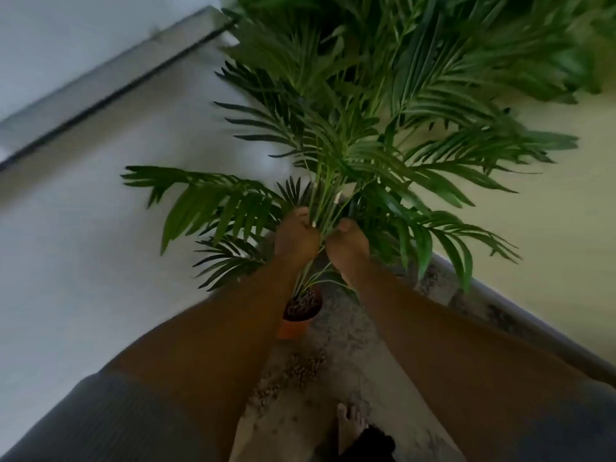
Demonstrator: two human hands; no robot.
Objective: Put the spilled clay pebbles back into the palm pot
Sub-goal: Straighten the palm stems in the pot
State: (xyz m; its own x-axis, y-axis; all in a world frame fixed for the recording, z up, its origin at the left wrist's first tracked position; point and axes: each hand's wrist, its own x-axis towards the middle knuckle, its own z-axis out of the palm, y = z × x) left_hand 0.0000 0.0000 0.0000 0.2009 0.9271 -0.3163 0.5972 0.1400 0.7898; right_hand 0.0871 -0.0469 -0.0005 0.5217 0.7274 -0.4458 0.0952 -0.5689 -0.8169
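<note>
Both forearms are being stretched down over a grey rug (363, 348), where the palm's stems (325, 208) are being gripped by the left hand (295, 240) and right hand (348, 248). Beneath them, the orange pot (295, 326) is being steadied; if tilted, more could be shed. Spilled clay pebbles (293, 371) are lying just beside it, nearer the camera.

The palm pot (295, 325) looks like matt orange terracotta or plastic; which one is unclear. The clay pebbles (293, 371) are small, brown, rough-looking grains, scattered on a mottled grey rug (350, 345) with a soft, napped surface. The palm fronds (366, 145) have a slight sheen. The sleeves (100, 421) are ribbed grey cloth.
</note>
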